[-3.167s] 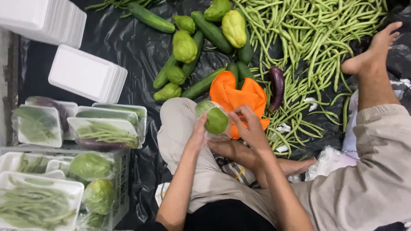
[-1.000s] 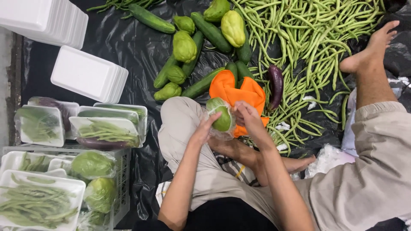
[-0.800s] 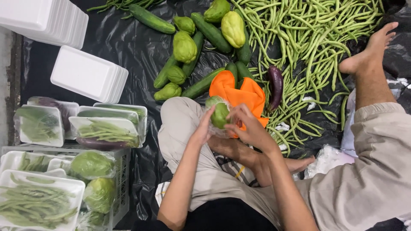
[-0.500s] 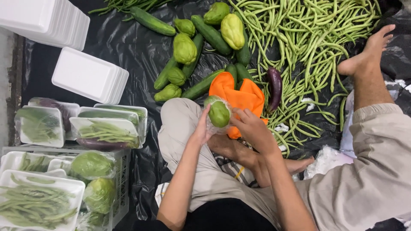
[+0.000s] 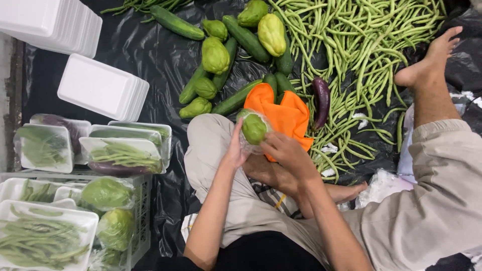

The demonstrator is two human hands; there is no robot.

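1. The left hand cups the near-left side of a green chayote wrapped in clear plastic film; its fingers are curled around the wrap, grasping it
2. The right hand pinches the film just below and right of the chayote, fingers closed on the loose plastic
3. The chayote sits between both hands, above the person's lap, with an orange cloth just beyond the right hand
4. To wrap well, I judge the left hand should hold the chayote steady while the right pulls the film taut and smooths the loose ends underneath, avoiding tears
5. Loose chayotes, cucumbers and an eggplant lie beyond the hands; a stack of white foam trays lies far to the left of the left hand
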